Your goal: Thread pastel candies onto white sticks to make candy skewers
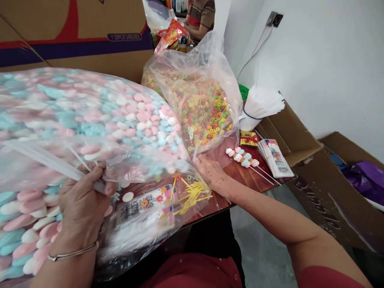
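Note:
My left hand (87,200) is closed around white sticks (51,160) and bunched clear plastic, in front of a large clear bag of pink, white and blue marshmallows (90,108). At the bag's right edge, my right hand (207,170) has its fingers pinched together on the clear plastic. Yellow twist ties (193,196) and printed packets (147,206) show through the plastic between my hands. Two sticks threaded with marshmallows (243,157) lie on the dark red table (223,154), to the right of my right hand.
Behind my right hand stands a clear bag of colourful rings (207,108). Further right are a white cup of white strips (250,118), a gold packet (248,138), a stack of printed bags (276,158) and cardboard boxes (318,200). A person (201,18) is at the back.

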Demonstrator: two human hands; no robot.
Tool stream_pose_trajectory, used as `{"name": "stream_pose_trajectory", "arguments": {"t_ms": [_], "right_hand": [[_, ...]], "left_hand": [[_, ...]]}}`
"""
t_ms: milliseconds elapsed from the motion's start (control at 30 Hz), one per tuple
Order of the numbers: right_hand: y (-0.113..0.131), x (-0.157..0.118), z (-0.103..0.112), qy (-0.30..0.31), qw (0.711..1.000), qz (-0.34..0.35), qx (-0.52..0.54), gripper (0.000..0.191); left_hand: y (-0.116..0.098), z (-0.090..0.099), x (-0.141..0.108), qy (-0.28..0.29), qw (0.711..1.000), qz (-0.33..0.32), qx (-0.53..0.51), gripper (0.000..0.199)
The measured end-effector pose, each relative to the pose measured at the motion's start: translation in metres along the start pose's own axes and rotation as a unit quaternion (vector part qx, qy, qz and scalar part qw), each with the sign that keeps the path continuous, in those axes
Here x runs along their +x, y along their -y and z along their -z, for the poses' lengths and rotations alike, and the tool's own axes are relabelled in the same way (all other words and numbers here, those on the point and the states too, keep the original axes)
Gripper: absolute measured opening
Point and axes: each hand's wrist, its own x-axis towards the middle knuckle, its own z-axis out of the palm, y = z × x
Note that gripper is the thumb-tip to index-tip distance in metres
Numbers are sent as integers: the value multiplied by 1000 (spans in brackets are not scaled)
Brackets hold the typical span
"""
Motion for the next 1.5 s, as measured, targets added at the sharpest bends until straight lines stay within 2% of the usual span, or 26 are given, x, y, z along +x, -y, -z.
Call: {"name": "stream_pose_trajectory", "arguments": {"t_ms": [200, 267, 300, 333, 367, 433, 500, 533, 567, 633, 700, 867, 1000, 1100, 1233, 1300, 1333, 1367, 1433, 1500], "right_hand": [[-18, 5, -12, -48, 995, 1, 82, 21], [-28, 7, -17, -99, 977, -9, 189, 14], [-33, 8, -19, -128, 953, -24, 275, 11], [-38, 8, -21, -152, 913, -46, 376, 8], [-43, 7, -21, -165, 858, -72, 482, 6], [-51, 2, -17, -170, 708, -111, 676, 8], [-56, -6, -10, -167, 554, -106, 808, 15], [-57, -10, -6, -171, 491, -88, 849, 17], [-57, -15, -3, -177, 441, -66, 877, 18], [-57, -22, 1, -186, 376, -29, 907, 17], [-55, -25, 1, -181, 351, -15, 919, 15], [-52, -20, -2, -145, 352, -32, 924, 21], [-49, -18, 1, -179, 358, -61, 914, 24], [-49, -17, 1, -195, 387, -98, 896, 21], [-51, -14, -2, -146, 442, -122, 877, 13], [-49, -11, -4, -104, 492, -138, 853, 15], [-47, -8, -5, -84, 529, -150, 831, 15], [-45, -5, -6, -67, 578, -159, 797, 15], [-38, 3, -7, -60, 714, -149, 681, 13], [-32, 12, -6, -82, 856, -111, 499, 15]], "left_hand": [[4, 6, 2, 9, 1000, 4, -10, 17], [6, 7, 4, 10, 1000, -2, -11, 17], [7, 8, 4, 10, 1000, -8, -11, 18], [8, 8, 4, 11, 1000, -10, -10, 18], [8, 7, 4, 13, 1000, -11, -8, 18], [8, 6, 4, 14, 1000, -10, -7, 18], [7, 5, 3, 15, 1000, -8, -8, 18], [7, 4, 2, 14, 1000, -10, -7, 18], [6, 3, 2, 11, 1000, -13, -5, 18], [5, 1, 0, 7, 1000, -17, -2, 17], [5, 0, -3, 9, 1000, -19, -1, 16], [4, 1, -5, 8, 1000, -18, 3, 15], [4, 2, -3, 6, 1000, -11, 8, 16], [5, 3, -2, 7, 1000, -13, 13, 18], [6, 3, 0, 8, 1000, -17, 16, 17], [8, 4, 1, 13, 1000, -17, 17, 17], [8, 5, 1, 14, 1000, -17, 18, 17], [9, 5, 1, 13, 1000, -16, 19, 17], [9, 6, 1, 7, 1000, -13, 18, 18], [8, 5, 1, 9, 1000, -15, 21, 19]]}}
